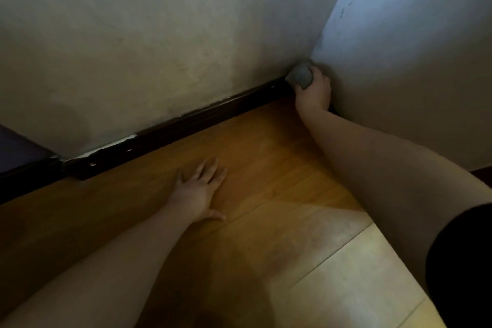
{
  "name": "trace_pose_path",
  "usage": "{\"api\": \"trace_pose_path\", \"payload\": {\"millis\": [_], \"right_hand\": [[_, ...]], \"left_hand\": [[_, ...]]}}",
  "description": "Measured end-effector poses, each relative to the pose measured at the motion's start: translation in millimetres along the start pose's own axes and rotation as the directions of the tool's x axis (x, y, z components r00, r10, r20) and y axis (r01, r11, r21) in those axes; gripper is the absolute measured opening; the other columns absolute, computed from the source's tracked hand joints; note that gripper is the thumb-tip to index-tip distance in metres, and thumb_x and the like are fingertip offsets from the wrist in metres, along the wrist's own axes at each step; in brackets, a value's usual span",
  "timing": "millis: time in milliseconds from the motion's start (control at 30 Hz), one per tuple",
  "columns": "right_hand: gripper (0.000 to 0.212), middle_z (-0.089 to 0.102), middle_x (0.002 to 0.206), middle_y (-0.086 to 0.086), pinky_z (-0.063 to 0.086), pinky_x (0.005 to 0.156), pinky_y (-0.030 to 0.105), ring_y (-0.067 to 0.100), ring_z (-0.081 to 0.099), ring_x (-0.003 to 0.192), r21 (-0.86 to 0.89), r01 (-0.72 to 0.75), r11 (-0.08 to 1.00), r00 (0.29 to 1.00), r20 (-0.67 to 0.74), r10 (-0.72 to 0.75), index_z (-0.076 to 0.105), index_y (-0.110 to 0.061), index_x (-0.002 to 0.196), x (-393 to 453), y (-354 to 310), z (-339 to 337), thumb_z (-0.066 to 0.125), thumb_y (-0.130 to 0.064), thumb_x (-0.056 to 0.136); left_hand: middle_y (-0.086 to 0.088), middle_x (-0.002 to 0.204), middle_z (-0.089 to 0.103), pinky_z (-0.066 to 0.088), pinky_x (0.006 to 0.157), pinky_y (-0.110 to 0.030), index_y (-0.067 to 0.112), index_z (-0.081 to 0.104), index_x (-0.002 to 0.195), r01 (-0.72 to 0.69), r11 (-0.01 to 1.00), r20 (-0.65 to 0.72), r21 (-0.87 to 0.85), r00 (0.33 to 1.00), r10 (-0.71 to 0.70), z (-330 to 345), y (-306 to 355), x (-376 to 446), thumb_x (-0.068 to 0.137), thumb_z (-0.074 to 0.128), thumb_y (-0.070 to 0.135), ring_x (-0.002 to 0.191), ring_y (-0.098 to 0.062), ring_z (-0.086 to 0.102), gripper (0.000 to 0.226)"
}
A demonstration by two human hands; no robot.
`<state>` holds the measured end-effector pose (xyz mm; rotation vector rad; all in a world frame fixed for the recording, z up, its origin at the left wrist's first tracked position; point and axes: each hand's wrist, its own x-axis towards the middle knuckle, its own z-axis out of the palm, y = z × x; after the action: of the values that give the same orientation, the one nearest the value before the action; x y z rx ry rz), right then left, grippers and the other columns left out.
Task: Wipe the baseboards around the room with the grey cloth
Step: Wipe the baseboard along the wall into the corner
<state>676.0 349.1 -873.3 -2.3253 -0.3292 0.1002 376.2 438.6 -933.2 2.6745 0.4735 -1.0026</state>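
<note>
At the far left, the dark baseboard [165,133] starts beside a dim purple surface [18,149], and its top edge there shows chipped, flaking white paint. Below the baseboard's middle stretch, the left hand [201,189] lies flat on the wooden floor [266,168], fingers [210,168] spread wide and holding nothing, apparently bracing the person. At the baseboard's right end, in the corner where the two walls [159,48] meet, the right hand [315,90] grips the grey cloth [299,76], fingers curled round the bunched wad and pressing it against the baseboard's top edge.

The cloth is balled up, so little of its surface meets the trim; I judge the deepest part of the corner could be missed. Dragging it leftward over the flaking paint might snag it or pull more chips loose. The braced palm could slip on the smooth floor.

No brands, labels or writing can be read anywhere.
</note>
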Motion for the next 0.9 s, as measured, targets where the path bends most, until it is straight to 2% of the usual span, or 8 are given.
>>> {"api": "trace_pose_path", "payload": {"millis": [167, 333, 433, 733, 900], "right_hand": [[0.053, 0.043, 0.141, 0.016, 0.035, 0.109, 0.039, 0.035, 0.044, 0.128, -0.074, -0.032, 0.997, 0.999, -0.014, 0.031, 0.045, -0.018, 0.144, 23, 15, 18, 0.061, -0.018, 0.093], [0.052, 0.038, 0.147, 0.017, 0.030, 0.110, 0.033, 0.035, 0.042, 0.130, -0.085, 0.022, 0.996, 1.000, -0.009, -0.023, 0.044, -0.013, 0.145, 20, 14, 28, 0.057, -0.013, 0.095], [0.051, 0.040, 0.142, 0.018, 0.033, 0.108, 0.033, 0.036, 0.047, 0.125, -0.087, 0.038, 0.995, 0.999, 0.016, -0.037, 0.045, -0.013, 0.144, 9, 4, 32, 0.056, -0.013, 0.094], [0.055, 0.045, 0.134, 0.014, 0.042, 0.100, 0.035, 0.034, 0.053, 0.116, 0.121, 0.158, 0.980, 0.964, 0.197, -0.180, 0.049, -0.013, 0.140, -123, -48, 92, 0.065, -0.014, 0.088], [0.054, 0.045, 0.136, 0.008, 0.043, 0.099, 0.031, 0.027, 0.054, 0.116, 0.142, 0.205, 0.968, 0.924, 0.298, -0.239, 0.047, -0.017, 0.143, -131, -52, 83, 0.065, -0.019, 0.092]], "left_hand": [[0.006, 0.157, -0.038, 0.004, 0.119, -0.065, 0.038, -0.022, 0.153, -0.012, 1.000, -0.014, -0.001, 1.000, 0.012, 2, -2, 3, 0.079, 0.060, 0.073, 0.149, -0.021, -0.026, 0.116], [0.006, 0.157, -0.039, 0.005, 0.119, -0.066, 0.038, -0.023, 0.152, -0.021, 1.000, -0.011, 0.001, 1.000, 0.021, 0, -2, 4, 0.080, 0.060, 0.074, 0.149, -0.021, -0.025, 0.116], [0.006, 0.158, -0.037, 0.005, 0.119, -0.066, 0.037, -0.022, 0.153, -0.015, 1.000, -0.013, 0.001, 1.000, 0.015, 0, -1, 3, 0.080, 0.062, 0.072, 0.149, -0.022, -0.025, 0.117], [0.006, 0.161, -0.032, 0.009, 0.117, -0.068, 0.035, -0.017, 0.156, 0.011, 1.000, -0.017, -0.004, 1.000, -0.011, -2, 4, 4, 0.080, 0.065, 0.068, 0.150, -0.023, -0.023, 0.117], [0.005, 0.162, -0.030, 0.012, 0.118, -0.064, 0.033, -0.018, 0.156, 0.029, 0.999, -0.010, -0.014, 1.000, -0.029, -3, 7, 0, 0.082, 0.065, 0.067, 0.151, -0.024, -0.021, 0.116]]}}
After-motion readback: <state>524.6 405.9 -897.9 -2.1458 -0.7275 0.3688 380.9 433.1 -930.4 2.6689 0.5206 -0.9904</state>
